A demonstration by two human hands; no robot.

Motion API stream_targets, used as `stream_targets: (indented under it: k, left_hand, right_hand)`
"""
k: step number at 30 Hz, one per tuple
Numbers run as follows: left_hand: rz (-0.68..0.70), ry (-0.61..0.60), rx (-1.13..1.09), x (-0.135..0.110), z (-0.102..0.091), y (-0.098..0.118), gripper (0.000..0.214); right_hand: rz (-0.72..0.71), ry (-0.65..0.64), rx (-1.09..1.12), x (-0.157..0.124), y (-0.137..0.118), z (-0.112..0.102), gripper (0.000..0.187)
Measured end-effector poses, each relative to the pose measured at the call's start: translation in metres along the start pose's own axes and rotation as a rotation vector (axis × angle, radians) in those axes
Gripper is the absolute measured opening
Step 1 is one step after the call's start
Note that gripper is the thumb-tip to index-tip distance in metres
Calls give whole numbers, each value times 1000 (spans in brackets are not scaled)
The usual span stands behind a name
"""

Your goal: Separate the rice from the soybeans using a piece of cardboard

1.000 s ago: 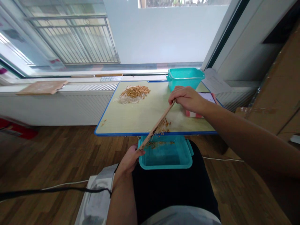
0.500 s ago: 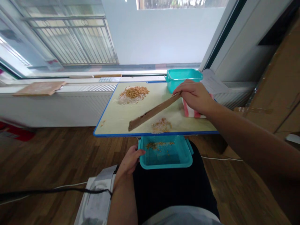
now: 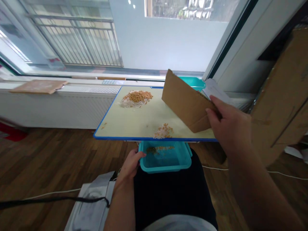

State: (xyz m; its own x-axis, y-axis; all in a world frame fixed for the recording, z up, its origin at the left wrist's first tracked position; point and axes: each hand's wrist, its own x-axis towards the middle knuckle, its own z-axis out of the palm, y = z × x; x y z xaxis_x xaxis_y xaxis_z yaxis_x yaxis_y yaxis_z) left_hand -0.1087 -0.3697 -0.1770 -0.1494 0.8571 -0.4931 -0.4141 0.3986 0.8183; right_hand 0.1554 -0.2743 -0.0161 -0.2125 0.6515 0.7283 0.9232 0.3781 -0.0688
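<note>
My right hand [image 3: 228, 125] grips a flat piece of cardboard [image 3: 185, 102] by its right end, tilted above the right part of the board [image 3: 130, 125]. With its thumb over the left rim, my left hand [image 3: 131, 163] holds a turquoise plastic tub [image 3: 166, 163] just below the board's front edge, over my lap. Some small yellowish grains [image 3: 158, 149] lie in the tub. Close to the front edge sits a small pile of whitish and yellow grains [image 3: 163, 131]. A larger heap of golden grains [image 3: 138, 97], with whitish ones around it, lies at the back left of the board.
Behind the cardboard, a second turquoise tub [image 3: 193, 82] stands at the board's back right, beside white paper [image 3: 215, 89]. Another cardboard sheet [image 3: 38, 86] rests on the windowsill at left. A large cardboard box [image 3: 286, 96] rises at right. A black cable [image 3: 55, 199] crosses at lower left.
My right hand has moved right and toward me. The cardboard has turned from nearly edge-on to showing its broad face, and now hides the red-and-white item. My left hand still holds the tub.
</note>
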Motion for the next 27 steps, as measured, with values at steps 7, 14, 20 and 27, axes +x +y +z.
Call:
stream_targets:
  k: [7, 14, 20, 27]
  left_hand:
    - [84, 13, -11, 2, 4, -10, 14]
    - [104, 10, -45, 3, 3, -15, 21]
    - [92, 108, -57, -1, 6, -16, 23]
    - [160, 115, -99, -3, 3, -22, 14]
  right_hand:
    - [36, 14, 214, -6, -7, 20, 52]
    - [206, 167, 451, -32, -22, 34, 84]
    - [401, -22, 755, -60, -31, 58, 40]
    - [489, -140, 716, -77, -3, 93, 43]
